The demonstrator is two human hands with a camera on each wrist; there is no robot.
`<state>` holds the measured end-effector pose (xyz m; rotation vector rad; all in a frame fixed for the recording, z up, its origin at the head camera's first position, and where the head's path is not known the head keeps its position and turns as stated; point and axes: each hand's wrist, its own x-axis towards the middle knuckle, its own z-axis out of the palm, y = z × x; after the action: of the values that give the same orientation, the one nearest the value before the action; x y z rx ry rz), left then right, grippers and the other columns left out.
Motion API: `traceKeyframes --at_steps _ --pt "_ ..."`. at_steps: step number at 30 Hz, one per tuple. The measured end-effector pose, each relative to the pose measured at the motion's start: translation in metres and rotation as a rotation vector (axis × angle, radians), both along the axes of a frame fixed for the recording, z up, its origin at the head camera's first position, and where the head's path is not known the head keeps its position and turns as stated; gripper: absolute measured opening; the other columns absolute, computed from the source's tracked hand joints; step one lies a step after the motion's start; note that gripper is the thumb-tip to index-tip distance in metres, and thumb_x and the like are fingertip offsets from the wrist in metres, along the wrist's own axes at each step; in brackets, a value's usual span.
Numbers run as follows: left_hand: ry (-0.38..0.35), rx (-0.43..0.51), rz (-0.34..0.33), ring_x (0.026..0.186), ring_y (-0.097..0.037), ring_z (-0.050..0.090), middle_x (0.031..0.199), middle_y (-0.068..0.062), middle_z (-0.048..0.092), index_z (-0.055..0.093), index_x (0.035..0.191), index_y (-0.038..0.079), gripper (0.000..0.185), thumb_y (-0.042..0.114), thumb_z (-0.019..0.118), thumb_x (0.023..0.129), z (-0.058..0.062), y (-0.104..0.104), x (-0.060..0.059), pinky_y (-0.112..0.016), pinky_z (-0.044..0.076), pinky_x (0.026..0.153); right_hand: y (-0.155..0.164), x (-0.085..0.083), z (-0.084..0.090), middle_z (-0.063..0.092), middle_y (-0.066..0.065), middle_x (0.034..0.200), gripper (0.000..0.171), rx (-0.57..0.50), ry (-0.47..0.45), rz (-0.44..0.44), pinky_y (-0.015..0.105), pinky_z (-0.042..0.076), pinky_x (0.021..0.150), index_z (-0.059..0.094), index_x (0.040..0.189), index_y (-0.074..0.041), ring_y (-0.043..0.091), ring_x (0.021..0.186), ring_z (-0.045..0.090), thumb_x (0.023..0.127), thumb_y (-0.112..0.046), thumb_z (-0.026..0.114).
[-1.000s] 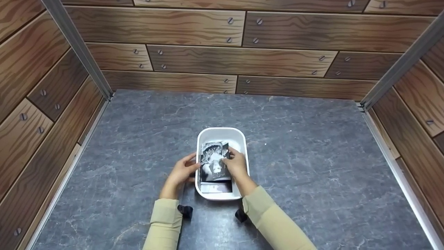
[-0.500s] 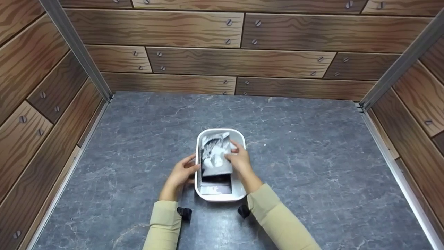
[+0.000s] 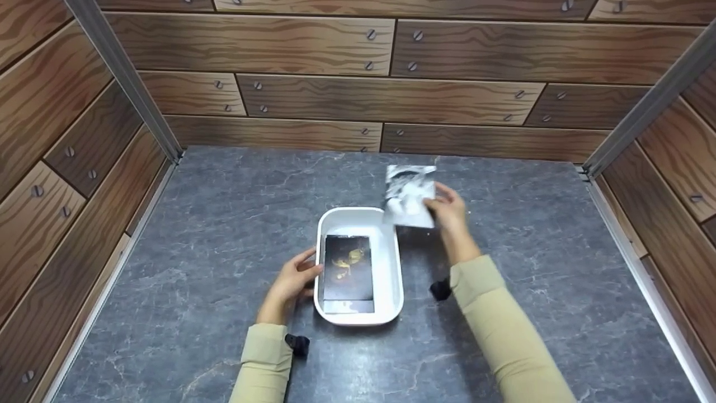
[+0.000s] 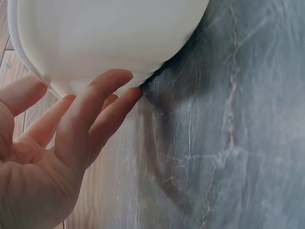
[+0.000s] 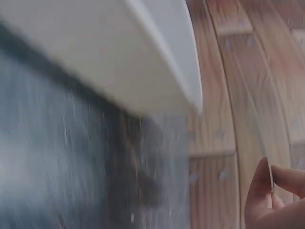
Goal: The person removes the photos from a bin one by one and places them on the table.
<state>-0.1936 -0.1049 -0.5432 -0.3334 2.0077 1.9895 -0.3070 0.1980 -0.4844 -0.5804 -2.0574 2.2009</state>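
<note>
In the head view my right hand (image 3: 452, 217) pinches a black-and-white picture card (image 3: 409, 197) by its right edge, raised beyond the far right corner of a white plastic tub (image 3: 387, 274). The right wrist view shows the card (image 5: 262, 143) edge-on, thin and slightly bowed between thumb and fingers. Flat in the tub lies a dark card with a gold figure (image 3: 348, 267); a pale strip (image 3: 348, 307) shows at its near end. My left hand (image 3: 293, 278) rests against the tub's left side, its fingers (image 4: 112, 114) loosely bent along the outer wall and the thumb near the rim.
The tub stands on a grey marbled tabletop (image 3: 235, 224). Wood-print walls (image 3: 313, 45) enclose the back and both sides, with metal posts (image 3: 126, 78) at the corners. A black wrist camera (image 3: 297, 344) sits by the left cuff.
My right hand has lifted the black-and-white card out of the tub and carried it right and away from me, baring the dark card beneath. My left hand has stayed at the tub's side.
</note>
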Motion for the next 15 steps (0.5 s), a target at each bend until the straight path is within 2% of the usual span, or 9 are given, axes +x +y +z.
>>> traceKeyframes --at_steps 6,8,10,12,15 --pt "-0.013 0.012 -0.004 0.097 -0.031 0.066 0.135 -0.03 0.052 0.042 0.145 0.005 0.054 0.006 0.06 0.094 -0.001 0.0 0.001 -0.037 0.06 0.062 0.035 -0.017 -0.015 0.063 0.003 0.096 0.054 -0.052 -0.091 -0.101 0.012 0.048 0.068 0.05 0.136 0.006 0.0 0.07 0.055 0.083 0.011 0.064" --pt "-0.012 0.012 -0.008 0.098 -0.031 0.066 0.135 -0.029 0.052 0.042 0.146 0.005 0.055 0.007 0.061 0.094 -0.001 0.0 0.0 -0.037 0.06 0.063 0.042 -0.02 -0.02 0.066 0.009 0.11 0.056 -0.085 -0.136 -0.112 0.014 0.051 0.075 0.049 0.138 0.004 0.003 0.079 0.059 0.084 0.011 0.063" --pt "-0.008 0.008 -0.012 0.097 -0.03 0.066 0.135 -0.029 0.052 0.042 0.146 0.006 0.055 0.008 0.061 0.094 -0.001 0.0 -0.002 -0.037 0.06 0.064 0.048 -0.025 -0.031 0.062 0.012 0.127 0.057 -0.107 -0.184 -0.123 0.018 0.052 0.087 0.049 0.139 0.001 0.009 0.094 0.063 0.085 0.01 0.064" --pt "-0.005 0.005 -0.015 0.097 -0.03 0.066 0.134 -0.029 0.053 0.042 0.146 0.006 0.055 0.008 0.061 0.094 -0.001 0.0 -0.003 -0.038 0.06 0.064 0.058 -0.038 -0.055 0.057 0.013 0.137 0.057 -0.126 -0.225 -0.133 0.023 0.049 0.097 0.051 0.138 -0.001 0.015 0.111 0.061 0.084 0.008 0.066" --pt "-0.001 -0.003 -0.021 0.097 -0.031 0.066 0.134 -0.029 0.053 0.041 0.146 0.005 0.055 0.008 0.06 0.094 -0.001 -0.002 -0.002 -0.04 0.06 0.065 0.085 -0.075 -0.129 0.064 0.012 0.127 0.05 -0.146 -0.191 -0.133 0.025 0.051 0.096 0.066 0.122 -0.003 0.018 0.112 0.062 0.074 0.008 0.077"
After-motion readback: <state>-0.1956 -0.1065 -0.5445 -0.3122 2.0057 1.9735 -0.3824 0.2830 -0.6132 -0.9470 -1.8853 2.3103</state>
